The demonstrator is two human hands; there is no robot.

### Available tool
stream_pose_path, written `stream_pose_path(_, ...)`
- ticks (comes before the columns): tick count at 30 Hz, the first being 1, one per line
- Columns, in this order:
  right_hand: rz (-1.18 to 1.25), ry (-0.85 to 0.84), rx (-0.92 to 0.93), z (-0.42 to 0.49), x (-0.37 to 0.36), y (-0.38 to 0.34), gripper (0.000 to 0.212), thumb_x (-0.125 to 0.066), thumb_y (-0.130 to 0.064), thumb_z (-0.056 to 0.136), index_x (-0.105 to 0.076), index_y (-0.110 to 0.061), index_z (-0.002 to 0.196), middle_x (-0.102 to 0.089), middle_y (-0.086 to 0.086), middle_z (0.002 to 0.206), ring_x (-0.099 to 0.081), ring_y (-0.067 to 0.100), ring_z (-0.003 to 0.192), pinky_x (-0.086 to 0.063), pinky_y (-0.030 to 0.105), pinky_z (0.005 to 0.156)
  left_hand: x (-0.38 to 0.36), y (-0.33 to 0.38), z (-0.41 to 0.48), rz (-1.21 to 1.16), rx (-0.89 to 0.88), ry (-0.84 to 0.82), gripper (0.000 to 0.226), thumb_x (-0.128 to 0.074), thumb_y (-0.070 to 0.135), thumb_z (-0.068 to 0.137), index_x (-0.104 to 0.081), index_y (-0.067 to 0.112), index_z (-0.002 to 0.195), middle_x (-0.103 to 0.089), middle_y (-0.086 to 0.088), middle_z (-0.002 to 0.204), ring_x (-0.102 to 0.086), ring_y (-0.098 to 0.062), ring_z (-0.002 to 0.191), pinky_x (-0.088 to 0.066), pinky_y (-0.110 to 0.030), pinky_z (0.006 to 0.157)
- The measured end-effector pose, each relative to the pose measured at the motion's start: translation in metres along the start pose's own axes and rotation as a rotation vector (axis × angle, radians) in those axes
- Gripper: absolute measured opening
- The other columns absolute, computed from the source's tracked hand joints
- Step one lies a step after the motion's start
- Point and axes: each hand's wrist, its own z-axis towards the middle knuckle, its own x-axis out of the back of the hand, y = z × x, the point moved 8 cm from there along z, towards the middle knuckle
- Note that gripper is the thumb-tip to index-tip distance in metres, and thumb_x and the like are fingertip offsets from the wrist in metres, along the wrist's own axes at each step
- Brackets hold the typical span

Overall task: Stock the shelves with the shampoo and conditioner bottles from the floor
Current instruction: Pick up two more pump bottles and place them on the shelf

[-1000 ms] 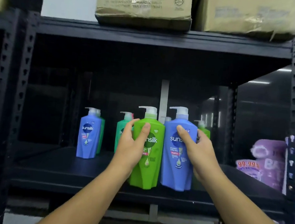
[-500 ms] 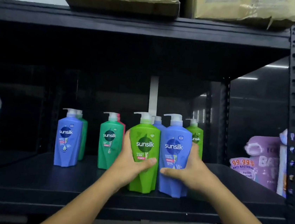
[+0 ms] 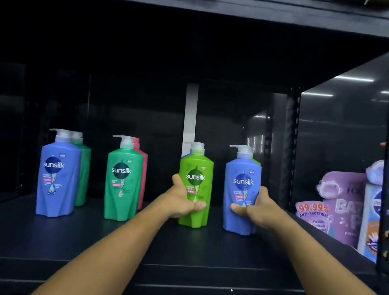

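place: shop | evidence: black metal shelving (image 3: 104, 246); shampoo bottles (image 3: 58, 175) faced in rows; antibacterial refill pouches (image 3: 337, 207)

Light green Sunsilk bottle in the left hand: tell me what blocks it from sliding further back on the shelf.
A blue bottle stands directly behind the light green Sunsilk bottle, only its shoulder showing past the upper left edge. Whether they touch cannot be told. The left hand grips the green one low down.

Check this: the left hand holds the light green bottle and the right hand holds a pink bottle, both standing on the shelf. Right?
One slip: the head view shows the right hand gripping a blue bottle, not pink. The left hand does hold the light green bottle, and both stand on the shelf.
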Motion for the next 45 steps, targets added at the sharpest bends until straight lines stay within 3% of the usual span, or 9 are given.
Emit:
stream_pose_path(6, -0.079, -0.011, -0.085, 0.03, 0.006, 0.017, 0.071, -0.088, -0.026, 0.076, -0.037, -0.014, 0.125, -0.063, -0.001, 0.112, -0.065, 0.02, 0.101, -0.055, 0.04, 0.091, 0.0, -0.011, 0.009, 0.012, -0.041, 0.068, 0.07, -0.084, 0.034, 0.084, -0.026, 0.021, 0.121, -0.06, 0.003, 0.122, -0.06, -0.019, 0.113, -0.048, -0.036, 0.101)
stream_pose_path(10, -0.052, 0.04, -0.068, 0.034, 0.007, 0.03, 0.065, -0.087, -0.031, 0.076, -0.042, -0.02, 0.121, -0.067, -0.002, 0.114, -0.068, 0.019, 0.101, -0.057, 0.046, 0.093, 0.0, -0.018, 0.009, 0.047, -0.067, 0.059, 0.075, -0.083, 0.025, 0.085, -0.027, 0.019, 0.134, -0.06, 0.002, 0.125, -0.059, -0.019, 0.114, -0.046, -0.033, 0.101)
stream_pose_path(18, -0.254, 0.129, -0.03, 0.028, 0.013, 0.03, 0.067, -0.077, -0.031, 0.087, -0.035, -0.013, 0.137, -0.058, 0.004, 0.128, -0.058, 0.024, 0.112, -0.047, 0.037, 0.095, 0.002, -0.028, 0.014, 0.021, -0.069, 0.047, 0.076, -0.086, 0.026, 0.082, -0.031, 0.026, 0.134, -0.064, 0.005, 0.122, -0.062, -0.018, 0.112, -0.05, -0.042, 0.105)
stream_pose_path(23, -0.292, 0.155, -0.015, 0.024, 0.015, 0.026, 0.061, -0.07, -0.024, 0.093, -0.033, -0.01, 0.14, -0.055, 0.002, 0.119, -0.053, 0.022, 0.103, -0.042, 0.033, 0.088, 0.001, -0.032, 0.017, -0.001, -0.065, 0.044, 0.076, -0.087, 0.028, 0.08, -0.031, 0.027, 0.131, -0.064, 0.006, 0.122, -0.062, -0.017, 0.113, -0.05, -0.043, 0.105)
stream_pose_path(33, -0.359, 0.151, -0.005, 0.021, 0.021, 0.025, 0.06, -0.066, -0.026, 0.096, -0.031, -0.011, 0.142, -0.056, 0.009, 0.133, -0.05, 0.021, 0.102, -0.042, 0.033, 0.088, -0.002, -0.034, 0.018, 0.015, -0.05, -0.009, 0.088, -0.087, 0.025, 0.078, -0.025, 0.031, 0.141, -0.064, 0.006, 0.124, -0.062, -0.019, 0.115, -0.049, -0.044, 0.107)
stream_pose_path(45, -0.362, 0.152, 0.003, 0.019, 0.02, 0.021, 0.055, -0.066, -0.022, 0.096, -0.033, -0.009, 0.138, -0.056, 0.011, 0.132, -0.05, 0.023, 0.102, -0.04, 0.032, 0.086, -0.003, -0.032, 0.011, 0.028, -0.081, -0.008, 0.08, -0.084, 0.024, 0.084, -0.027, 0.028, 0.139, -0.062, 0.006, 0.127, -0.06, -0.017, 0.117, -0.046, -0.039, 0.108)
